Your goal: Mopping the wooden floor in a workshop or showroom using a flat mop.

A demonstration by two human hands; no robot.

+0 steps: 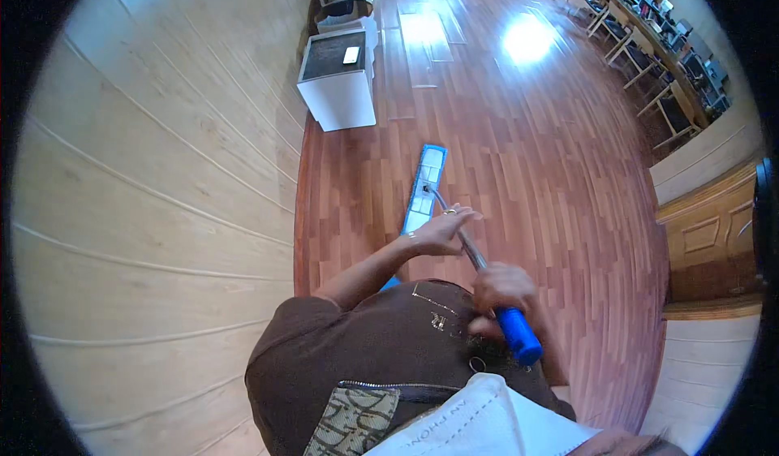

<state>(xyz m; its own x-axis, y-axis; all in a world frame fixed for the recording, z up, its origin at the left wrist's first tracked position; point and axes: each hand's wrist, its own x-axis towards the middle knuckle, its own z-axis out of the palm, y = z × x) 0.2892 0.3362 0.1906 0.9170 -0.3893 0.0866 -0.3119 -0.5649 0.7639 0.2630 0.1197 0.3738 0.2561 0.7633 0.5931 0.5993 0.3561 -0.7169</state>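
Head view: a person at work with a flat mop (424, 187) on the wood-plank floor (568, 212). Mop's long head, pale on top with a blue border, lies ahead of the person, to the right of the pale panelled wall (162, 212). Metal pole (475, 255) slants from the middle of the head back toward the body, ending in a blue grip (519, 338) near the person's right side.

Right hand (503, 288): fingers closed round the pole, at the upper end of the blue grip; slightly blurred. Left hand (445, 230): further down, against the pole, fingers rather straight and pointing right across it. From here I cannot tell whether they wrap the pole or only rest on it. A ring shows on one finger.

Person wears a dark brown top (324, 350); a patterned bag (353, 419) lies against the front, a white face covering (487, 419) in the near foreground.

Surroundings: white cabinet (341, 103) with a dark top by the wall, beyond the mop head; small white flat object (350, 55) on it. Far right, a long bench (659, 44) bearing equipment too small to make out, a row of chairs (641, 58) along it. Nearer, a wooden door (707, 237). Two bright glare patches on the planks up ahead.
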